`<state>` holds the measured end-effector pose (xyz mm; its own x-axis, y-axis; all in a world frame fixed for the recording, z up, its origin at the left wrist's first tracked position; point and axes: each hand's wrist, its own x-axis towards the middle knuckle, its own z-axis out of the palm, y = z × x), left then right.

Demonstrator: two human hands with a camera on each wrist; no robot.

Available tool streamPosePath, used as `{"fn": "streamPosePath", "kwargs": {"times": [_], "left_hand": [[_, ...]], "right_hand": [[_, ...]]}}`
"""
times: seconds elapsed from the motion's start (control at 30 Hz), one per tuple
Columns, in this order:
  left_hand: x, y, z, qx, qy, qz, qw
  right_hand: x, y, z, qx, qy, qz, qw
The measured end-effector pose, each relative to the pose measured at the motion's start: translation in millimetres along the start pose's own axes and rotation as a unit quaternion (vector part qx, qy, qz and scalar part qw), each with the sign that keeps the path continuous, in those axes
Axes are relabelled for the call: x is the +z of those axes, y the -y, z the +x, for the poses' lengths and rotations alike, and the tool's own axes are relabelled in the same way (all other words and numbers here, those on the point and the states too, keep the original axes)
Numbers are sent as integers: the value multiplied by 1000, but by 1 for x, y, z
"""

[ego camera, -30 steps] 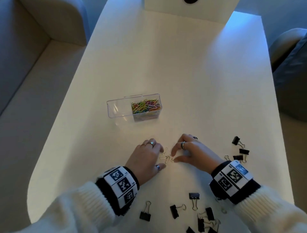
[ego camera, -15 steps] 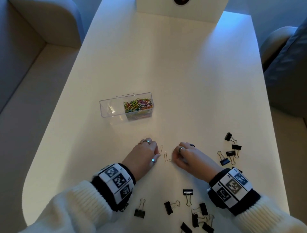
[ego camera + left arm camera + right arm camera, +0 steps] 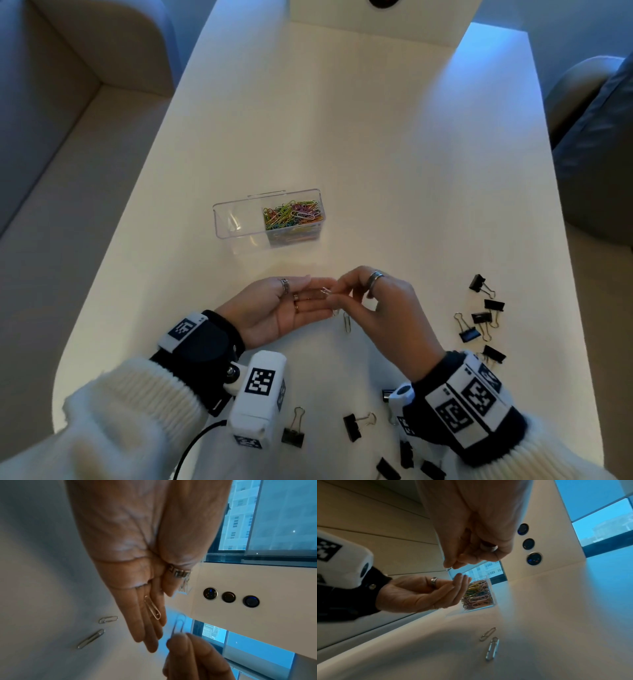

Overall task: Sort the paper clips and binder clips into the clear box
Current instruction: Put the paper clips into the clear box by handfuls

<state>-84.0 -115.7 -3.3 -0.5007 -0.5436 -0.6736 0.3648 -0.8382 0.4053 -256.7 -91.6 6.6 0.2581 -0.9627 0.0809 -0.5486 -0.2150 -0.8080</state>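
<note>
My left hand [image 3: 298,303] is turned palm up just above the table, fingers straight, with a silver paper clip [image 3: 152,607] lying on them. My right hand [image 3: 342,291] pinches another silver paper clip [image 3: 179,623] between thumb and fingertip, right over the left fingertips. Two more silver paper clips [image 3: 488,634] [image 3: 492,648] lie on the table below the hands. The clear box [image 3: 236,222] stands beyond the hands; coloured paper clips [image 3: 293,214] fill its right compartment and its left compartment holds nothing.
Black binder clips [image 3: 479,315] lie scattered to the right of my right hand. More binder clips [image 3: 352,426] lie near the table's front edge between my wrists. Sofas flank the white table [image 3: 376,154] on both sides.
Both hands were palm down on the table around the loose paper clips. The left has now turned palm up with a clip on it, and the right has lifted, pinching a clip.
</note>
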Motion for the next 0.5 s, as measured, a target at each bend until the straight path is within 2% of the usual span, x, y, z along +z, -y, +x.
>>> {"fn": "streamPosePath", "kwargs": {"times": [0.1,0.17,0.27,0.3,0.37,0.43,0.5], "left_hand": [[0,-3,1,-17,6,-17,1000],[-1,-4,1,-26,0,-20,999],[-5,-6,0,-38,-21,-16,999],[-7,-7,-1,-39,-28,-12,999],[-11,-9,-3,-40,-37,-5,999],[-14,-10,-4,-40,-42,-5,998],[-17,-11,-4,-40,-46,-4,998]], "right_hand": [[9,4,3,-65,-4,-72,995],[11,5,5,-88,-18,-75,993],[6,-3,11,-59,-53,-60,995],[4,-9,14,-35,-40,-67,996],[1,-24,19,29,57,-106,992],[0,-36,24,75,188,-150,968],[3,-42,29,80,246,-172,951]]}}
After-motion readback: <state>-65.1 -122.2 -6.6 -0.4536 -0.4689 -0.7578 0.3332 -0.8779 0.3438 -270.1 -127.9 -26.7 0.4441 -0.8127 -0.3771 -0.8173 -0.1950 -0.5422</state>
